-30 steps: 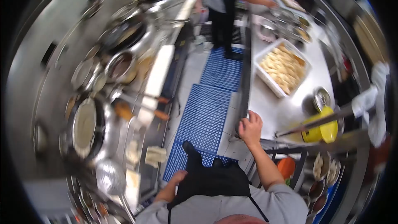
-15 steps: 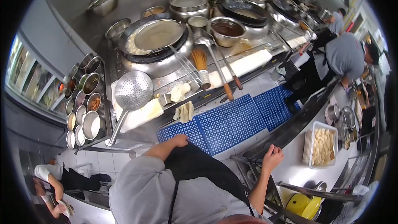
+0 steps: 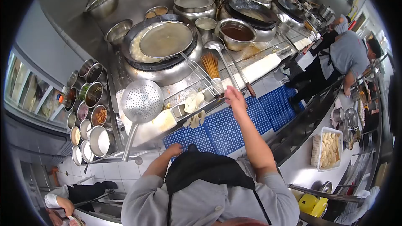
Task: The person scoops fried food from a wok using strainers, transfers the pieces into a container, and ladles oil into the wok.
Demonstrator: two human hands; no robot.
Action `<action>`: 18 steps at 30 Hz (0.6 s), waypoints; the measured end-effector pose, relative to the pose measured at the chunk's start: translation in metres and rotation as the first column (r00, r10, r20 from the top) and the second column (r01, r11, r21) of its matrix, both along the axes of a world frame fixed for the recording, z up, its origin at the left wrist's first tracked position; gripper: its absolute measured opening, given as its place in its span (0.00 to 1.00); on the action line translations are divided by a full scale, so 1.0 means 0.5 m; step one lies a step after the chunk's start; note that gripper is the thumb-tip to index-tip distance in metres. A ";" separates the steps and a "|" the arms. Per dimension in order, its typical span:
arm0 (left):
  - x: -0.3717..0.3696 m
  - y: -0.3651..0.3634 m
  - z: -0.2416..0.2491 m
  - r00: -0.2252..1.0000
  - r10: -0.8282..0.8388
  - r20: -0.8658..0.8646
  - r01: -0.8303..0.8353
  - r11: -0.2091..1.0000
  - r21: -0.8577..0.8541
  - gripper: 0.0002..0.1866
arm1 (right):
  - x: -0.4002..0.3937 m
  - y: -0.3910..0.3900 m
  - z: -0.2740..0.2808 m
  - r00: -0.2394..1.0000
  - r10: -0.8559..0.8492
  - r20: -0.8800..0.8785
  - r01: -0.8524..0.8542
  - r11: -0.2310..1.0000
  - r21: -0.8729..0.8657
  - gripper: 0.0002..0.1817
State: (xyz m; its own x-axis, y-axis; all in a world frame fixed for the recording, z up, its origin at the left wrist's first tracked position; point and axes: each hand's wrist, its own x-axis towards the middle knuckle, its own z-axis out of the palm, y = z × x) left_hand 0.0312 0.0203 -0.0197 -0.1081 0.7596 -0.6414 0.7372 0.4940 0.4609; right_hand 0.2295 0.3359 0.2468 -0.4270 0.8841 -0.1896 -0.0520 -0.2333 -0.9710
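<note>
No readable text, no legible labels or brands, no numbers or signs clear enough to read

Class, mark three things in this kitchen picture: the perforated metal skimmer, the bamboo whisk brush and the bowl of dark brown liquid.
Round perforated metal skimmer (image 3: pixel 143 101): head view, on its bowl.
Tan bamboo whisk brush (image 3: pixel 210 66): head view, on its bristles.
Steel bowl of dark brown liquid (image 3: pixel 237 44): head view, on its outer wall.

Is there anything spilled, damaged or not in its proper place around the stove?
Brownish residue marks the stovetop beside the bowl of dark sauce, possibly a spill. A crumpled cloth hangs at the front edge, looking untidy. I see no clear damage.
</note>
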 end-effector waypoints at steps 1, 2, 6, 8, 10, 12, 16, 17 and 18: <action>-0.009 -0.023 -0.005 1.000 0.021 -0.004 -0.021 1.000 -0.015 0.23 | -0.029 0.016 -0.003 0.993 0.059 -0.097 -0.068 0.994 -0.089 0.18; -0.013 -0.043 -0.004 0.999 0.036 -0.009 -0.036 0.999 -0.029 0.24 | -0.053 0.037 -0.013 0.974 0.103 -0.200 -0.138 0.976 -0.168 0.18; -0.018 -0.121 -0.034 0.986 0.150 -0.068 -0.151 0.988 -0.016 0.24 | -0.128 0.075 0.035 0.782 0.338 -0.524 -0.548 0.773 -0.319 0.21; -0.008 -0.161 -0.052 0.970 0.228 -0.087 -0.230 0.973 -0.012 0.23 | -0.170 0.081 0.055 0.663 0.476 -0.577 -0.715 0.632 -0.301 0.22; 0.014 -0.202 -0.057 0.946 0.313 -0.083 -0.317 0.948 -0.034 0.23 | -0.210 0.078 0.076 0.692 0.515 -0.506 -0.712 0.604 -0.359 0.21; 0.036 -0.227 -0.063 0.927 0.371 -0.055 -0.373 0.928 -0.028 0.24 | -0.241 0.085 0.094 0.691 0.581 -0.430 -0.720 0.607 -0.337 0.21; 0.121 -0.222 -0.014 0.804 0.593 -0.049 -0.595 0.802 -0.050 0.23 | -0.220 0.124 0.180 0.759 0.617 -0.208 -0.651 0.724 -0.227 0.18; 0.138 -0.224 -0.020 0.776 0.630 -0.036 -0.631 0.775 -0.042 0.23 | -0.212 0.135 0.210 0.782 0.610 -0.124 -0.623 0.760 -0.186 0.17; 0.160 -0.218 -0.022 0.777 0.627 -0.044 -0.629 0.776 -0.040 0.23 | -0.205 0.149 0.227 0.802 0.596 -0.041 -0.595 0.792 -0.139 0.15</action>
State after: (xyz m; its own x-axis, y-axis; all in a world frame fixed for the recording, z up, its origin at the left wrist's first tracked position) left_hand 0.1112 -0.0886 -0.0307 -0.5673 0.4842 -0.6662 0.2665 0.8733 0.4078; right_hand 0.1267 0.4105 0.3605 -0.8590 0.4196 -0.2934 0.1464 -0.3479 -0.9260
